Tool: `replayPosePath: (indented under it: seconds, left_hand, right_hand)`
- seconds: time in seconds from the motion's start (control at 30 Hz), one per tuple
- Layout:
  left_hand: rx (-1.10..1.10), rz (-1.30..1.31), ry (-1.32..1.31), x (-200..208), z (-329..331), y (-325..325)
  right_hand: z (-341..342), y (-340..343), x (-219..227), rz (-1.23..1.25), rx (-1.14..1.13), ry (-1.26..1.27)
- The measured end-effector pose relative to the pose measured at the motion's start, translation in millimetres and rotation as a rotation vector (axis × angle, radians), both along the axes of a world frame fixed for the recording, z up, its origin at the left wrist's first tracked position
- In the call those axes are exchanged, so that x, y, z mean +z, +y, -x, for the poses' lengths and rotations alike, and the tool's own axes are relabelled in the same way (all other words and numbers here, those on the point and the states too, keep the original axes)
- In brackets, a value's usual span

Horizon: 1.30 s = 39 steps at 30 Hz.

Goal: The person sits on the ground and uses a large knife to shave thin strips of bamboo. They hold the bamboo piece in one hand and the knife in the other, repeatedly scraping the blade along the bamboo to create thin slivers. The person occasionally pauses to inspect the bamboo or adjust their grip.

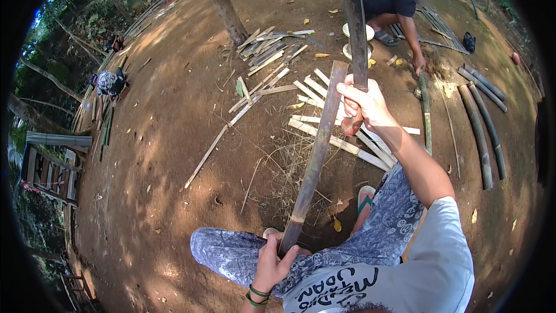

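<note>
The bamboo strip (pixel 315 153) runs near-to-far, left hand (pixel 272 264) fingers gripping its near end, right hand (pixel 364 101) fingers gripping the long blade (pixel 354 20) beside its far tip.

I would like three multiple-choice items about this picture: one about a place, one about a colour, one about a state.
1. Where does the left hand grip the long bamboo strip?
A. at its far top end
B. at its near lower end, by the knee
C. at its middle

2. What colour is the strap of the sandal by the person's leg?
A. green
B. red
C. white

3. How is the machete held by the right hand?
A. lying flat on the ground
B. stuck in a log
C. raised, blade pointing away beyond the strip's top

Answers:
1. B, the fingers close round the end nearest the body.
2. A, the strap shows green on a pale sole.
3. C, the fist grips the handle and the blade rises over the split bamboo pieces on the ground.
</note>
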State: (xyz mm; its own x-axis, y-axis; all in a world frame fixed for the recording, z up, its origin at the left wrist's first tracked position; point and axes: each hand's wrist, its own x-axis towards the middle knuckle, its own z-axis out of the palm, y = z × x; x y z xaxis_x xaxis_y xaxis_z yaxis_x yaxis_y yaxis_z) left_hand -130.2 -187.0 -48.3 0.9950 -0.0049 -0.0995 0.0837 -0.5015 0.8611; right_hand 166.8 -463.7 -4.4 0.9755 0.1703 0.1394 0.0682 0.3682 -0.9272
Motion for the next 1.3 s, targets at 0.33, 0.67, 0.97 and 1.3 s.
replayPosePath:
  seconds: [0.33,0.67,0.97,1.3]
  left_hand:
    - [0.026,0.284,0.145,15,-13,-9]
    - [-0.155,0.67,0.268,31,-59,13]
    - [0.317,0.657,-0.448,40,-154,4]
    - [0.74,0.737,-0.913,30,-200,-12]
  right_hand:
    - [5,7,-1,0.092,0.025,-0.038]
    - [15,16,-3,0.258,0.088,-0.087]
    - [47,36,1,0.378,0.276,-0.02]
    - [80,74,-35,0.501,0.469,0.197]
